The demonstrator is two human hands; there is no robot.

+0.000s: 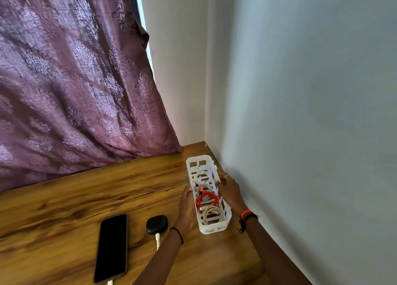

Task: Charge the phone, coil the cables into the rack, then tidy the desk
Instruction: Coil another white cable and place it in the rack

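A long white slotted rack stands on the wooden desk near the right wall. Inside it lie a coiled white cable, a coiled red cable and a coiled pale cable. My left hand presses with straight fingers against the rack's left side. My right hand holds the rack's right rim, thumb over the edge. A black phone lies face up at the lower left with a white plug in its bottom end. A black earbud case with a white plug sits beside it.
A purple patterned curtain hangs over the desk's back edge on the left. White walls meet in a corner right behind the rack. The desk's right side runs along the wall.
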